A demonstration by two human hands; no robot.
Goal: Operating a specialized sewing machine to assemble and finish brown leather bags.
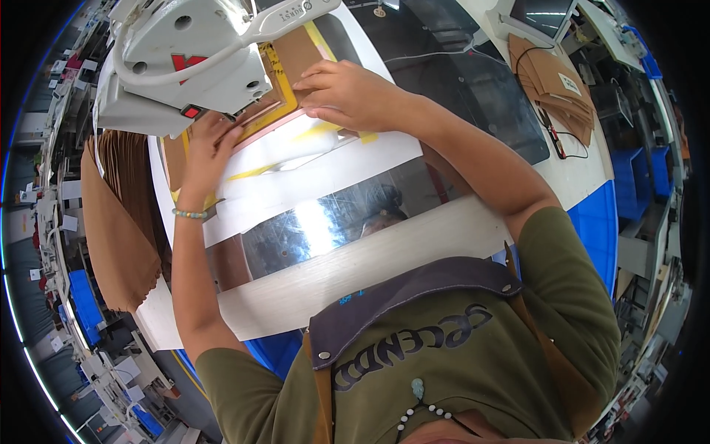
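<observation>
Left hand (212,137) resting flat, right hand (344,92) spreading fingers loosely; neither clenching anything. Yellow-edged frame (281,81) lying between them, partly hiding behind white machine (159,74) (hands probably steadying it from both sides).

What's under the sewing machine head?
A yellow-edged frame and brown sheet show around the sewing machine head, with the left hand at its lower edge. The head covers whatever lies directly beneath, so I can't tell what's there.
</observation>
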